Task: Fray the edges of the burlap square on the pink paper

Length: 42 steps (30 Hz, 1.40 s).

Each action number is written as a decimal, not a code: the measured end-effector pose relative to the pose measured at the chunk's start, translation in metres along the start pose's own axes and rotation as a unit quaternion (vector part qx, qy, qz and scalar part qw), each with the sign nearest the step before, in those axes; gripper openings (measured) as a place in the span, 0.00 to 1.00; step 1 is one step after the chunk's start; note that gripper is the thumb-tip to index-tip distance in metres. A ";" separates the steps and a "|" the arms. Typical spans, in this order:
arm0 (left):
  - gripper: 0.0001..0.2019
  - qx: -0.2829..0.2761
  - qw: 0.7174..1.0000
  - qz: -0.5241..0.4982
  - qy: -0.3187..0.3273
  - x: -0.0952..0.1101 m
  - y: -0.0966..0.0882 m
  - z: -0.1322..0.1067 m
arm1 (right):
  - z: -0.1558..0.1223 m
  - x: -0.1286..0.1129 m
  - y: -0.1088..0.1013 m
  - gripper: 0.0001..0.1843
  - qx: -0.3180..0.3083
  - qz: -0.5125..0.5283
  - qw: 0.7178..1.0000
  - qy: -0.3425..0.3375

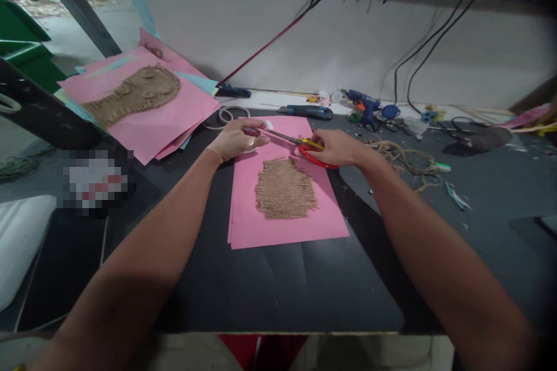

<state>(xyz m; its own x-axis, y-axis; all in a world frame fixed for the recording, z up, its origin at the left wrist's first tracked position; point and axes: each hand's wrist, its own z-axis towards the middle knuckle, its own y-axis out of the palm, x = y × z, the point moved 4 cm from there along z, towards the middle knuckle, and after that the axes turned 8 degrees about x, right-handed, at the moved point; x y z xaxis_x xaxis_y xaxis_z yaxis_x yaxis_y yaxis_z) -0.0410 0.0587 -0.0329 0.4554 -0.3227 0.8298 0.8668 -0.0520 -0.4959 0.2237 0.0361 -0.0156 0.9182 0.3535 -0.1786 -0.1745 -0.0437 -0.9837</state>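
Observation:
A pink paper sheet [287,226] lies on the black table top, with a patch of glued jute twine [285,189] in its middle. My right hand [337,148] is closed round the red and yellow handles of a pair of scissors [300,142], whose blades point left. My left hand [235,140] rests at the sheet's far left corner, fingers curled over a white roll of tape [256,139], right at the blade tips.
More pink sheets with a larger jute shape [133,95] lie at the far left. Loose twine [407,157] is to the right. A blue glue gun [364,105], a utility knife [304,111], cables and small clutter line the back edge by the wall.

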 end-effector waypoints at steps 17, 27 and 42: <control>0.22 -0.002 1.000 0.013 -0.005 -0.001 0.000 0.001 | -0.002 -0.005 -0.005 0.26 0.010 0.045 0.997 -0.062; 0.24 -0.006 1.000 -0.024 -0.007 -0.001 0.000 -0.002 | -0.001 -0.005 -0.001 0.25 0.014 0.029 0.999 -0.022; 0.26 -0.014 0.999 -0.036 -0.007 -0.006 -0.001 0.000 | 0.001 -0.013 0.005 0.20 0.022 0.019 0.998 -0.047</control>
<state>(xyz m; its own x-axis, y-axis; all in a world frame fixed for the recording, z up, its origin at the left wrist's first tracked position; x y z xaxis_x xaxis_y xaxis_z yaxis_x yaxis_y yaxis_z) -0.0447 0.0608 -0.0370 0.3940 -0.3047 0.8671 0.8920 -0.1006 -0.4407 0.2109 0.0325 -0.0183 0.8735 0.4385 -0.2114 -0.2265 -0.0183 -0.9738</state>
